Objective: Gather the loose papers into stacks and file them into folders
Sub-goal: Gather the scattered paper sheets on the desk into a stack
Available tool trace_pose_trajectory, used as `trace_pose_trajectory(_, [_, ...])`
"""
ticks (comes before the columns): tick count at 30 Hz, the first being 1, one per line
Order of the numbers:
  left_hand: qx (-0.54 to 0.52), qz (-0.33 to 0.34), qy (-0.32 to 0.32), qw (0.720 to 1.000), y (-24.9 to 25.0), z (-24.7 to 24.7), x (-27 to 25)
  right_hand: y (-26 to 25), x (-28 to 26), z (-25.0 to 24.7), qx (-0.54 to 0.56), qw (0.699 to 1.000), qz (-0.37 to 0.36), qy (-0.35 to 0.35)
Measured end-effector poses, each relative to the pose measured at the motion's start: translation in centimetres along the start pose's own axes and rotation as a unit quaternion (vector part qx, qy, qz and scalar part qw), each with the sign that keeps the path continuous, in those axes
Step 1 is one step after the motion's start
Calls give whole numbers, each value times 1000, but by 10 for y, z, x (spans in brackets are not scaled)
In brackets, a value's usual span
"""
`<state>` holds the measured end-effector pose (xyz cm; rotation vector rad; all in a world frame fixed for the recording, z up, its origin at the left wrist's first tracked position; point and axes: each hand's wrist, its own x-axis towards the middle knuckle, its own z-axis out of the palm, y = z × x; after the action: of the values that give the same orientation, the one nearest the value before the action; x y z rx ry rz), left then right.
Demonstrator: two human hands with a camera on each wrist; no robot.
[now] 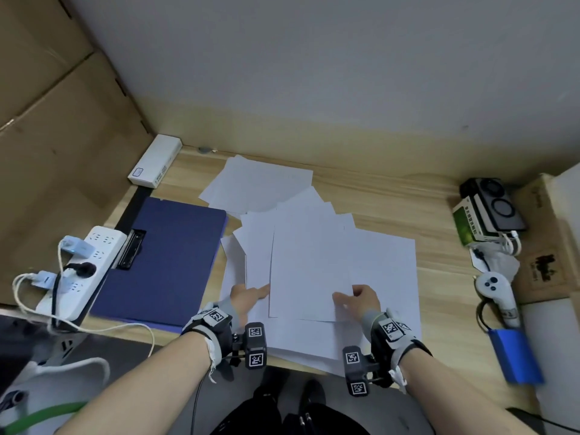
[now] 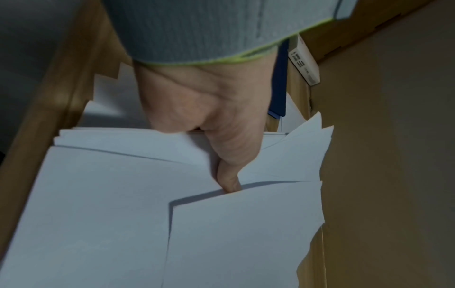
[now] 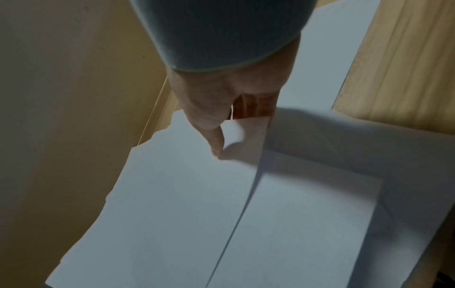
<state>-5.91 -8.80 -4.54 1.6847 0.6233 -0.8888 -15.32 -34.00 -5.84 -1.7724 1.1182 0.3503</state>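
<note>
Loose white papers (image 1: 376, 262) lie fanned over the middle of the wooden desk (image 1: 392, 202), with a second loose pile (image 1: 260, 186) farther back. A closed dark blue clip folder (image 1: 166, 259) lies to their left; a sliver of the folder (image 2: 279, 81) shows in the left wrist view. My left hand (image 1: 251, 296) is at the left edge of the top sheets (image 2: 234, 233), thumb (image 2: 230, 181) on the paper and fingers hidden beneath. My right hand (image 1: 357, 298) pinches the near right corner of the top sheet (image 3: 234, 132), which curls up between thumb (image 3: 214, 140) and fingers.
A white power strip (image 1: 88, 265) with plugs and cables sits left of the folder, and a white box (image 1: 155, 161) lies behind it. Cardboard boxes (image 1: 47, 136) wall off the left. Small devices (image 1: 489, 211), a white controller (image 1: 499, 293) and a blue pack (image 1: 518, 356) line the right edge.
</note>
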Motion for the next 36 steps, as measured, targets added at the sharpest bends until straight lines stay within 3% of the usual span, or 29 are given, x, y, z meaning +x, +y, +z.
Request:
trace_pose_trajectory(7, [-14, -18, -34, 999, -2, -6, 5, 2, 7, -2, 37, 999, 5, 24])
trace_pose_trajectory(11, [-11, -9, 4, 1000, 2, -15, 15, 3, 14, -18, 40, 997, 8, 63])
trace_pose_trajectory(18, [13, -14, 3, 1000, 2, -39, 22, 2, 28, -38, 181, 976, 79, 92])
trace_pose_trajectory(23, [50, -51, -41, 997, -15, -55, 55, -27, 25, -14, 261, 962, 72, -22])
trace_pose_trajectory(28, [52, -44, -57, 996, -27, -63, 97, -50, 19, -5, 316, 947, 58, -19])
trace_pose_trajectory(30, [23, -20, -46, 998, -14, -60, 82, -52, 16, -5, 327, 943, 53, -17])
trace_pose_trajectory(32, [-17, 17, -32, 999, 23, -49, 30, -58, 9, -5, 338, 939, 54, -42])
trace_pose_trajectory(36, [-19, 44, -12, 999, 36, -43, 22, -66, 7, -2, 338, 934, 55, -103])
